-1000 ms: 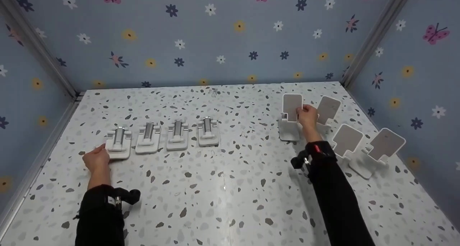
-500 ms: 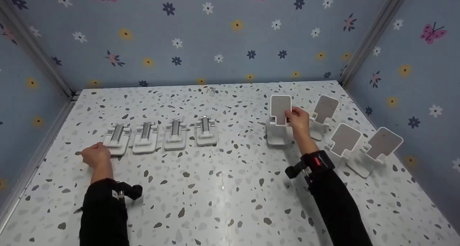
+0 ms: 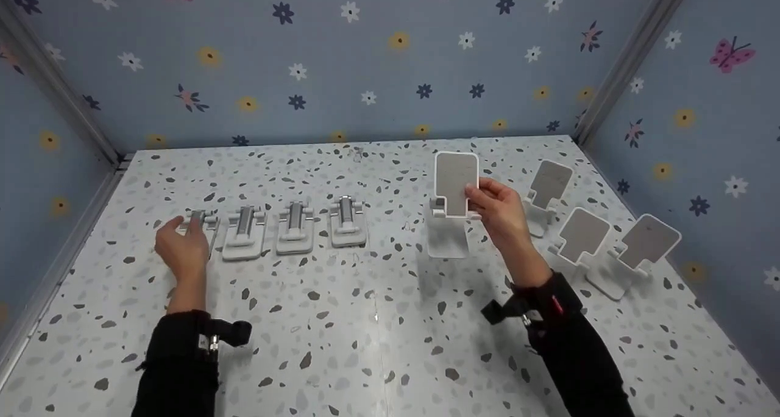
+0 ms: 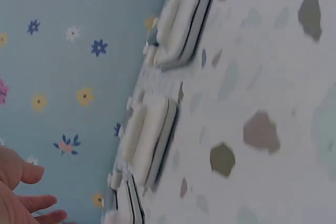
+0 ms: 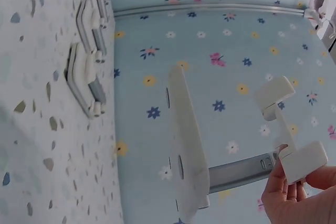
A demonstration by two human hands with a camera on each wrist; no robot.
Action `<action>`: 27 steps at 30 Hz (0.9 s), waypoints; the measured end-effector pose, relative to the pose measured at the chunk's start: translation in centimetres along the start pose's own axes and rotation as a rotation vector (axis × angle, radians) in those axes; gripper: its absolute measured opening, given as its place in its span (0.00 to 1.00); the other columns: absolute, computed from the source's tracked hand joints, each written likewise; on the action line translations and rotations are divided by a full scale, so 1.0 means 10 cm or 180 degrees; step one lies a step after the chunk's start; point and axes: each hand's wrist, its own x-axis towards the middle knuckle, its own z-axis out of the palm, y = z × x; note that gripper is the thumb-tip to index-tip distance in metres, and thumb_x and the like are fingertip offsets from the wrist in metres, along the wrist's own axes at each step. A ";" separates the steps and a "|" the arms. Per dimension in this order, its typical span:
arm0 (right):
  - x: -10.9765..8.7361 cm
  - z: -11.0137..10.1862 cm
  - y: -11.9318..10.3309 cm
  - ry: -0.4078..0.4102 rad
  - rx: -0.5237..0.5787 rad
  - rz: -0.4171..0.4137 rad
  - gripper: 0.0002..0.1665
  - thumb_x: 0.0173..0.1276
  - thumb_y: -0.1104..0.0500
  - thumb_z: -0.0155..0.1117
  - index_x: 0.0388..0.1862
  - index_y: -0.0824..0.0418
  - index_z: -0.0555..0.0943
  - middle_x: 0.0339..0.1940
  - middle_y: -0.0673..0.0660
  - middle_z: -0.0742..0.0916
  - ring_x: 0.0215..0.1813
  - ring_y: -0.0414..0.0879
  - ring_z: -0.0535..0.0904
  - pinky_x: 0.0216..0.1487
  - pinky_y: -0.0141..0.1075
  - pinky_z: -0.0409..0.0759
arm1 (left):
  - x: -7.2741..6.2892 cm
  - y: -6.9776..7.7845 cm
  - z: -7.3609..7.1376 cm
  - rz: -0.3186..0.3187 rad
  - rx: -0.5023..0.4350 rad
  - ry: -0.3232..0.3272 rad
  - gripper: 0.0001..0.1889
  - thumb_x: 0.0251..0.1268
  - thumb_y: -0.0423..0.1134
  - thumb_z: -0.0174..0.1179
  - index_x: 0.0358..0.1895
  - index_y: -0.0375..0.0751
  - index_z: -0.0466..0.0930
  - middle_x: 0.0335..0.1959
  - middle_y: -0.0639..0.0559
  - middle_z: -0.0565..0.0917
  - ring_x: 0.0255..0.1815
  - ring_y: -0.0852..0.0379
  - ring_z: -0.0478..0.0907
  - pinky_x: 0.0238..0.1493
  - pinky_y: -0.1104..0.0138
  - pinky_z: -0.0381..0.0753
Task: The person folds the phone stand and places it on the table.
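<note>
In the head view my right hand pinches the upright plate of an unfolded white phone stand, thumb on its grey face. The right wrist view shows this stand's base raised off the table, with its grey arm extended. At the left, my left hand is over the leftmost folded phone stand, partly covering it. Its fingers look spread in the left wrist view, with nothing held between them. Whether they touch that stand is hidden.
Three more folded stands, among them a middle one, continue the row rightward. Three unfolded stands, including a near one, stand at the right. Floral panels wall in the speckled table at the back and sides.
My right hand has carried its stand leftward and toward me, away from the other unfolded ones. My left hand has shifted from the leftmost folded stand's left edge to over it, fingers spreading.
</note>
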 end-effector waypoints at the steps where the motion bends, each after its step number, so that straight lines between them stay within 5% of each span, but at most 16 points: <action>1: -0.03 0.03 -0.02 -0.0046 0.0041 -0.0024 0.06 0.61 0.76 0.51 0.36 0.71 0.72 0.26 0.57 0.83 0.27 0.45 0.79 0.32 0.33 0.80 | -0.07 0.06 0.04 0.0138 -0.0038 -0.0025 0.22 0.64 0.38 0.48 0.56 0.25 0.66 0.57 0.32 0.67 0.61 0.43 0.60 0.64 0.63 0.55; 5: -0.16 0.14 -0.09 -0.0143 0.0114 -0.0100 0.08 0.60 0.77 0.50 0.36 0.70 0.73 0.30 0.59 0.83 0.31 0.47 0.80 0.33 0.34 0.80 | -0.44 0.31 0.23 0.0352 -0.0242 -0.0604 0.26 0.63 0.42 0.51 0.59 0.27 0.63 0.57 0.33 0.66 0.58 0.41 0.63 0.60 0.58 0.62; 13: -0.37 0.29 -0.05 -0.0228 0.0288 -0.0226 0.13 0.58 0.80 0.48 0.32 0.67 0.77 0.29 0.59 0.83 0.31 0.47 0.79 0.31 0.33 0.79 | -1.15 0.65 0.58 0.0196 -0.0649 -0.2164 0.28 0.63 0.44 0.52 0.61 0.28 0.60 0.55 0.35 0.68 0.54 0.44 0.67 0.52 0.57 0.71; 20: -0.48 0.34 0.04 -0.0284 0.0337 -0.0187 0.15 0.57 0.81 0.48 0.31 0.65 0.77 0.29 0.59 0.83 0.33 0.47 0.79 0.31 0.33 0.79 | -1.60 0.69 0.73 0.0094 -0.1042 -0.2880 0.27 0.61 0.41 0.55 0.59 0.27 0.63 0.50 0.38 0.75 0.51 0.44 0.72 0.47 0.58 0.75; 27: -0.54 0.40 0.11 -0.0413 0.0327 -0.0187 0.16 0.55 0.82 0.49 0.31 0.65 0.77 0.30 0.59 0.83 0.34 0.47 0.80 0.33 0.34 0.80 | -1.83 0.70 0.79 -0.0122 -0.1423 -0.3491 0.29 0.62 0.40 0.54 0.61 0.25 0.58 0.52 0.32 0.72 0.42 0.46 0.76 0.38 0.58 0.80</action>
